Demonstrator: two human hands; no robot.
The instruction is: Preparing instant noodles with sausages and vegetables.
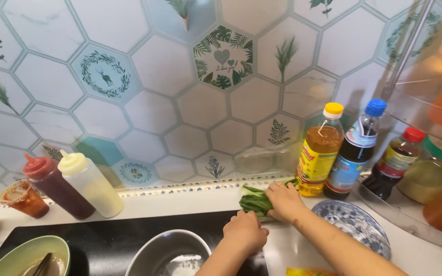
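The fingers of the right hand (pixel 284 201) curl down over a bunch of leafy greens (pixel 255 201), pinning the leaves flat against the pale worktop (pixel 180 204); the grip looks closed on the bunch, though the fingertips themselves are tucked out of sight. The left hand (pixel 244 230) sits just in front of the greens, fingers folded into a loose fist; whether it grips anything cannot be told from this angle. The greens lie on the worktop near the tiled wall, just left of a yellow-capped bottle of oil (pixel 319 150); beside that stands a dark bottle with a blue cap (pixel 356 149), and further right a smaller dark bottle with a red cap (pixel 398 161). A blue-and-white patterned plate (pixel 354 221) rests just right of the right forearm. Below the left hand a metal bowl (pixel 167 251) sits on a black cooktop (pixel 108 237); at the lower left a green bowl (pixel 26 255) holds dark utensils. Well apart to the left, against the wall, stand a red squeeze bottle (pixel 57 186) and a pale yellow squeeze bottle (pixel 90 184), touching each other; a plastic cup smeared with red sauce (pixel 22 198) stands beside them.
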